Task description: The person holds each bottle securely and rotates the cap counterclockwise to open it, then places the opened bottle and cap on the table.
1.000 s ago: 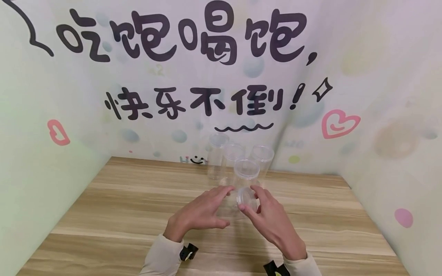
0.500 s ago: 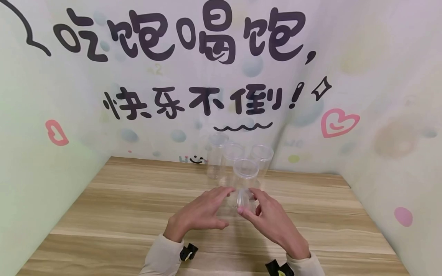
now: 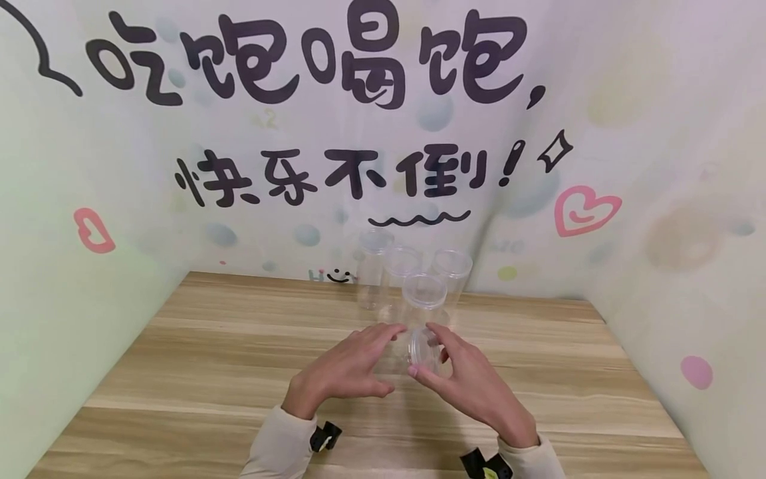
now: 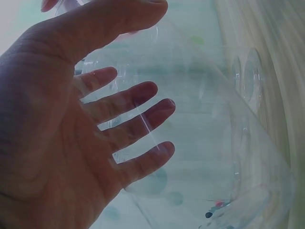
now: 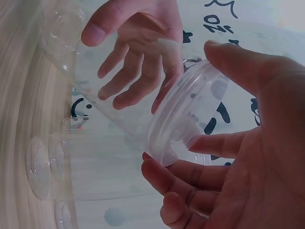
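Observation:
A clear plastic jar (image 5: 90, 76) is tilted over the table between my two hands. My left hand (image 3: 341, 369) grips its body; in the left wrist view the jar (image 4: 205, 124) lies between the thumb and the spread fingers, which show through its wall. With thumb and fingertips, my right hand (image 3: 479, 389) pinches a clear round lid (image 5: 178, 112) at the jar's mouth. The lid (image 3: 421, 349) faces toward the right palm in the head view. Whether it sits fully on the rim, I cannot tell.
Several clear lidded jars stand upright just beyond my hands, among them a front jar (image 3: 425, 293), a right jar (image 3: 453, 276) and a rear-left jar (image 3: 374, 273). A printed wall (image 3: 287, 233) rises behind the wood-grain table (image 3: 239, 332), with panels on both sides.
My right hand has turned slightly, its thumb shifting toward me and its index finger leftward over the lid. My left hand has hardly moved. The head view has drifted a little.

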`<state>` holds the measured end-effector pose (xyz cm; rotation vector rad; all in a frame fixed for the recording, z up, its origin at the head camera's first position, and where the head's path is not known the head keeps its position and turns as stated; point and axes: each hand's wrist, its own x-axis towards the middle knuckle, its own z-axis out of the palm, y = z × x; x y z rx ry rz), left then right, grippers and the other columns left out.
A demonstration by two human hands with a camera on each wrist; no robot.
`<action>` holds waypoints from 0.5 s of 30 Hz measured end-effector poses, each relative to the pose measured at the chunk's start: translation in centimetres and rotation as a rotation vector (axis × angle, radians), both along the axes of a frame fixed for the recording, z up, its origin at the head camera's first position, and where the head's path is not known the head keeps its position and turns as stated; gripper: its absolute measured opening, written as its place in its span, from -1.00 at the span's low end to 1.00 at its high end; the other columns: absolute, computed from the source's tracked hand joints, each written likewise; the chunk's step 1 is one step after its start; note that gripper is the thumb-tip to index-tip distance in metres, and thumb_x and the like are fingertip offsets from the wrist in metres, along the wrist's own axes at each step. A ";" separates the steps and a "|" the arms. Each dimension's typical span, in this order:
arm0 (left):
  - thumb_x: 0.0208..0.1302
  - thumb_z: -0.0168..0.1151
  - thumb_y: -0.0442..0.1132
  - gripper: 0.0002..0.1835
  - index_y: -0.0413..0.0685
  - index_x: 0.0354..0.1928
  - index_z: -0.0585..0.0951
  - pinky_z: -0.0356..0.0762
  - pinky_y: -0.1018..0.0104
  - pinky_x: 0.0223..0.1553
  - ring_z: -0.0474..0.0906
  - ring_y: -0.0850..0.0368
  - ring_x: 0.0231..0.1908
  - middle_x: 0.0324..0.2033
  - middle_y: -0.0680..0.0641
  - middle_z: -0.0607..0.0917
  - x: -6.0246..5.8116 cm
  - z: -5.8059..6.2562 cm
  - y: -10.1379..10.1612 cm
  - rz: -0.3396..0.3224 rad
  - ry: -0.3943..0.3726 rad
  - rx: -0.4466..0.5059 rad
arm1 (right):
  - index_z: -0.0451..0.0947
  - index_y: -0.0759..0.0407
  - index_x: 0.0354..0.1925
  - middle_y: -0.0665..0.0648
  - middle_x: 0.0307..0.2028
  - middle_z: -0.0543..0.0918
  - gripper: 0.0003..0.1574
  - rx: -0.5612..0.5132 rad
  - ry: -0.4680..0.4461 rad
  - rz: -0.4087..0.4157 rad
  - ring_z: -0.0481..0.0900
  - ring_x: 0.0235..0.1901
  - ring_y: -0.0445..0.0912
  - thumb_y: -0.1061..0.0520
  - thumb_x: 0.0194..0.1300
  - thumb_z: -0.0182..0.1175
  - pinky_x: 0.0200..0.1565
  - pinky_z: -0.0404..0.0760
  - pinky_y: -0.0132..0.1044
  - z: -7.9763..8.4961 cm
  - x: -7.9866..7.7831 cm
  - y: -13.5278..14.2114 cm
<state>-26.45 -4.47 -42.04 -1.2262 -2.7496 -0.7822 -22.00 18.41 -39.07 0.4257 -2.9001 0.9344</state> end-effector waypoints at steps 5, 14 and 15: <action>0.03 0.47 -0.05 -0.04 -0.04 0.46 0.22 0.38 -0.01 0.28 0.40 0.11 0.26 0.30 -0.05 0.45 0.0 -0.1 -0.1 -0.006 -0.008 0.009 | 0.30 -0.01 0.41 -0.11 0.11 0.59 -0.02 -0.008 0.037 0.045 0.53 -0.10 -0.16 -0.33 0.15 0.36 -0.13 0.53 -0.24 0.0 0.2 0.3; 0.03 0.48 -0.05 -0.05 -0.02 0.45 0.23 0.40 0.03 0.27 0.41 0.14 0.24 0.28 -0.01 0.46 0.0 -0.1 -0.1 -0.010 -0.032 0.019 | 0.29 -0.03 0.42 -0.13 0.13 0.54 0.00 -0.022 0.068 0.100 0.51 -0.04 -0.15 -0.29 0.12 0.40 -0.09 0.54 -0.22 0.0 0.3 0.8; 0.03 0.48 -0.05 -0.05 -0.01 0.45 0.22 0.40 0.03 0.26 0.41 0.14 0.23 0.27 0.00 0.46 0.0 -0.1 -0.1 -0.010 -0.039 0.020 | 0.29 -0.03 0.42 -0.12 0.13 0.54 0.00 -0.020 0.074 0.105 0.51 -0.04 -0.15 -0.29 0.13 0.40 -0.09 0.54 -0.22 0.0 0.3 0.8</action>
